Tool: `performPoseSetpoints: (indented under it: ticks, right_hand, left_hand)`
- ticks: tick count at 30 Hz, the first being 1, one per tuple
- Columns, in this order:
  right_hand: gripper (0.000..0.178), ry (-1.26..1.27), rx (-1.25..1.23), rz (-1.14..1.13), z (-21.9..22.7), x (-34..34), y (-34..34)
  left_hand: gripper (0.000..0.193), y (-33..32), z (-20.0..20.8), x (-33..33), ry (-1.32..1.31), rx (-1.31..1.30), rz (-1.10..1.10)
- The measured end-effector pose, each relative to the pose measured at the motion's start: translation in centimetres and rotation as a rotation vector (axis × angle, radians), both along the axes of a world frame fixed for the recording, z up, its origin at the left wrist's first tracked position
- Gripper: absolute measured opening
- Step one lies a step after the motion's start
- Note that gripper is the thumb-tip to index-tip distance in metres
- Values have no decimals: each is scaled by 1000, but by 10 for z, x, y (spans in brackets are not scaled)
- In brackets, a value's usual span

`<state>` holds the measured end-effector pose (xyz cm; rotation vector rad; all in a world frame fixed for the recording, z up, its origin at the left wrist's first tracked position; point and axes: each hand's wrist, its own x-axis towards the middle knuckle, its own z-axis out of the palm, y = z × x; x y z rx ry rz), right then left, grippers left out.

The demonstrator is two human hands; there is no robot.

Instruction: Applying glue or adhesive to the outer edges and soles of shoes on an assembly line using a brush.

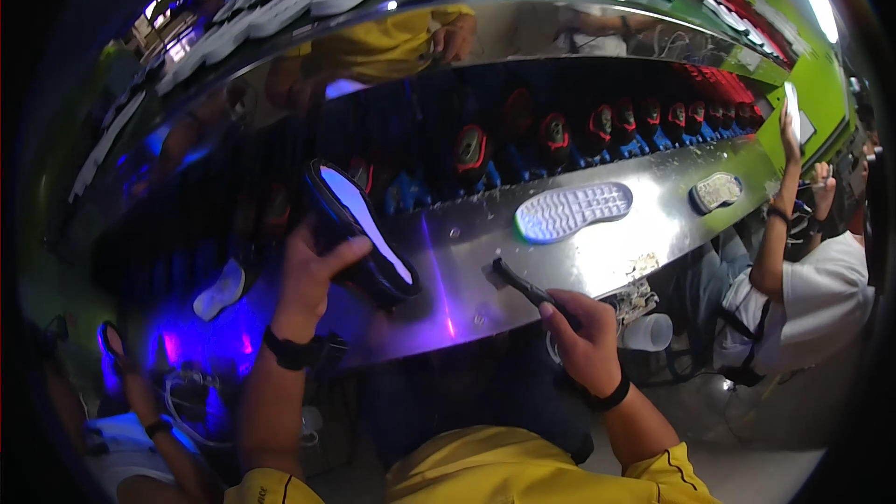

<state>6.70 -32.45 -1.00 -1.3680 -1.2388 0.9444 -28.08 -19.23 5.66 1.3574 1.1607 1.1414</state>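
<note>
The person in yellow is standing at the long steel bench (448,261), and the left hand (313,271) is wrapping its fingers around a dark shoe (359,233), holding it sole-up just above the bench's near-left part. The shoe's long axis is running from upper left, away from the person, down to lower right, its pale underside facing up and to the right. The right hand (583,336) is closing around a slim dark brush (523,285), low at the bench's near edge, and the tool's free end is pointing up-left, straight toward the shoe's lower end; the two are near but apart. So the right hand is nearer the tool's working end, the left is presenting the shoe. Farther along the bench, to the right, a white outsole (573,211) is lying tread-up, untouched.
</note>
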Motion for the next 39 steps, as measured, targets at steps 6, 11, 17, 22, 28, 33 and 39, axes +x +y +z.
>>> performPoseSetpoints:
  ticks: [6, 11, 17, 22, 28, 33, 39]
  right_hand:
    - [24, 82, -161, 144, 3, -37, 8]
    - [27, 69, -231, 251, -17, -64, 17]
    - [31, -1, -161, 229, -49, -101, 24]
    - [28, 20, -185, 242, -53, -115, 13]
    - [25, 215, -329, 334, -48, -110, -16]
    - [23, 268, -210, 386, -41, -101, -33]
    - [24, 146, -244, 389, -24, -92, -26]
  left_hand:
    - [83, -90, -31, 12, 484, 374, 154]
    - [78, -137, -40, 8, 840, 639, 78]
    - [71, -159, -67, -1, 912, 687, 102]
    - [68, -165, -76, -3, 937, 689, 102]
    - [67, -164, -83, -2, 908, 712, 137]
    - [66, -162, -85, 0, 887, 740, 148]
    - [64, -164, -86, 3, 927, 740, 148]
